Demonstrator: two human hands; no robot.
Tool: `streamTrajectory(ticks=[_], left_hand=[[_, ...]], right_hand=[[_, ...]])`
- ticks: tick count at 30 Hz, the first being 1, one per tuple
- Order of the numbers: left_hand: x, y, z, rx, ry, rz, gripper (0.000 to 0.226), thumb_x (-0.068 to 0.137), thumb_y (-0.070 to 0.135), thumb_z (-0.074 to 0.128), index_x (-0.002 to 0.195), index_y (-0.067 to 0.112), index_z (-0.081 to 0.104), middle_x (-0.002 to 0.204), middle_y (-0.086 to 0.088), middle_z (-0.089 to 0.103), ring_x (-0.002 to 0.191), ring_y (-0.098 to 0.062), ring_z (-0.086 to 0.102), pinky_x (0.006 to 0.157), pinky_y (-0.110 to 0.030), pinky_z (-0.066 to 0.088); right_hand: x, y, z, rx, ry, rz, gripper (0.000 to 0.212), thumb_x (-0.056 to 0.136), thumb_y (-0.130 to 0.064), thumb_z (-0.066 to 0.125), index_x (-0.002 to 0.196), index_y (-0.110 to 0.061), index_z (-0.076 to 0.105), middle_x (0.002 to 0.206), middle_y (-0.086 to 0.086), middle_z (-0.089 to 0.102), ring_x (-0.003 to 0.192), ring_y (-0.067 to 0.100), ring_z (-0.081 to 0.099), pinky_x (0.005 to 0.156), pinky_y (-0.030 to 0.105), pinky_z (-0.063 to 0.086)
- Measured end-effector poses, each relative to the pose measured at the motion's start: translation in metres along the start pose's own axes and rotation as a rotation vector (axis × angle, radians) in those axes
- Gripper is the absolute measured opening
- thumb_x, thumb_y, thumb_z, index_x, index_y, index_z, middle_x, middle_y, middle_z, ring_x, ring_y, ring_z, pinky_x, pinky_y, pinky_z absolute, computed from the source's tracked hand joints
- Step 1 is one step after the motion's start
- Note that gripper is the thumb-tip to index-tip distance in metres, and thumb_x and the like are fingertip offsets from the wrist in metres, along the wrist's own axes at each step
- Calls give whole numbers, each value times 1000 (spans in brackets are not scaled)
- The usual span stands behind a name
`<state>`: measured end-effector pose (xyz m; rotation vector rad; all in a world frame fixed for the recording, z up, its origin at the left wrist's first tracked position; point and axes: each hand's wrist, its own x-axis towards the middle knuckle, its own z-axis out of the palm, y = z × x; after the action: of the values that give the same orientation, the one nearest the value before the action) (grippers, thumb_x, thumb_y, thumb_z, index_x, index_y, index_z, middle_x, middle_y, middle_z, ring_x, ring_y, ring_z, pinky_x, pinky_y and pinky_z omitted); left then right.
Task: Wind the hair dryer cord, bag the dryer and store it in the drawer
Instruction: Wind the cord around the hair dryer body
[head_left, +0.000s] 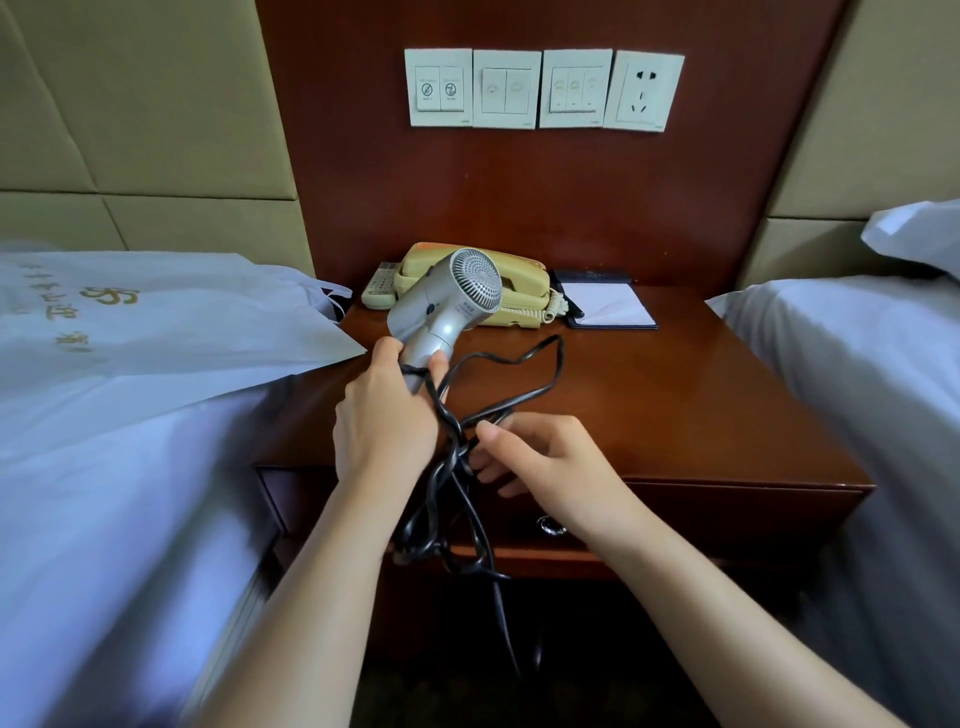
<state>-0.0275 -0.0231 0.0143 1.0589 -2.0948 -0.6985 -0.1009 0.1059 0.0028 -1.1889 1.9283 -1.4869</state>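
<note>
Back of the worktop (675, 395), centre frame: yellow phone (524, 288), remote (381, 287) to its left, notepad (608, 307) to its right. Wall above has switch plates (506, 88) and a socket (649, 91). Beds (130, 519) flank both sides. A white bag (156, 322) lies flat on the left one, its corner overhanging the worktop edge.

The hair dryer (447, 306) is held up in front of the phone, partly hiding it, grille facing the camera. Left hand (387, 410) is wrapped round its handle, with a turn of cord (545, 382) under the fingers. One cord loop lies on the worktop to the right; the rest hangs tangled between the hands, across the drawer (727, 512) front and beside its knob (551, 526). Right hand (540, 460), just right of and below the left, has thumb and curled fingers pinching the strands.
</note>
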Motion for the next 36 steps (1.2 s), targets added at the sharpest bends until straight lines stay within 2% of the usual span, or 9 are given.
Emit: streamTrajectory(ticks=[5, 8, 11, 14, 20, 24, 29, 33, 36], left_hand=[[-2, 4, 5, 18, -14, 5, 39, 93, 54, 40, 108, 19, 48, 101, -11, 64, 93, -39, 55, 68, -37, 36], [1, 3, 5, 3, -19, -29, 36, 91, 53, 45, 104, 20, 49, 101, -11, 65, 88, -37, 53, 68, -37, 37], [3, 1, 4, 26, -8, -35, 35, 91, 49, 45, 108, 19, 50, 102, -13, 64, 89, -37, 52, 70, -36, 36], [3, -4, 3, 61, -20, -24, 35, 91, 49, 45, 109, 19, 50, 105, -13, 64, 97, -39, 55, 70, -35, 36], [5, -12, -2, 120, -2, -2, 33, 90, 46, 47, 107, 18, 51, 105, -14, 64, 98, -41, 56, 70, -36, 38], [6, -14, -3, 139, 10, 15, 33, 90, 46, 48, 108, 18, 51, 106, -15, 65, 98, -42, 57, 70, -37, 38], [9, -16, 0, 142, -12, 16, 30, 89, 46, 50, 104, 20, 50, 105, -12, 65, 97, -42, 58, 70, -37, 40], [6, -13, 4, 173, -34, 9, 31, 90, 46, 48, 107, 19, 50, 107, -13, 64, 99, -41, 58, 70, -35, 39], [3, -9, 6, 182, -28, 1, 35, 92, 46, 45, 113, 18, 50, 109, -15, 63, 99, -41, 57, 71, -36, 37]], right_hand=[[2, -2, 16, 319, 88, 95, 17, 92, -16, 56, 80, -9, 65, 79, 8, 65, 74, 14, 62, 64, 20, 53], [7, -3, 7, 317, 194, 58, 25, 94, -15, 53, 78, -1, 65, 74, 15, 61, 67, 22, 55, 68, 33, 48], [11, -4, -12, 364, 272, 58, 40, 97, -20, 46, 61, -13, 62, 66, 6, 66, 64, 18, 60, 61, 27, 49], [12, -3, -30, 536, 270, 119, 43, 100, -23, 40, 61, -12, 51, 57, 0, 58, 59, 15, 62, 60, 26, 53], [16, 4, -56, 790, 303, 252, 37, 101, -26, 37, 67, -15, 45, 49, -7, 32, 39, 7, 34, 40, 19, 39], [19, 10, -69, 732, 311, 256, 37, 100, -27, 39, 67, -15, 47, 47, -9, 27, 39, 6, 32, 43, 20, 39], [21, 11, -78, 949, 365, 307, 37, 100, -26, 40, 67, -12, 50, 43, -9, 27, 34, 5, 32, 43, 17, 43], [19, 12, -67, 1187, 239, 269, 33, 99, -19, 38, 83, -1, 60, 53, -3, 42, 42, 7, 41, 48, 18, 48], [19, 15, -45, 1070, 70, 256, 23, 89, -21, 50, 81, -8, 67, 60, -3, 54, 53, 8, 52, 56, 21, 51]])
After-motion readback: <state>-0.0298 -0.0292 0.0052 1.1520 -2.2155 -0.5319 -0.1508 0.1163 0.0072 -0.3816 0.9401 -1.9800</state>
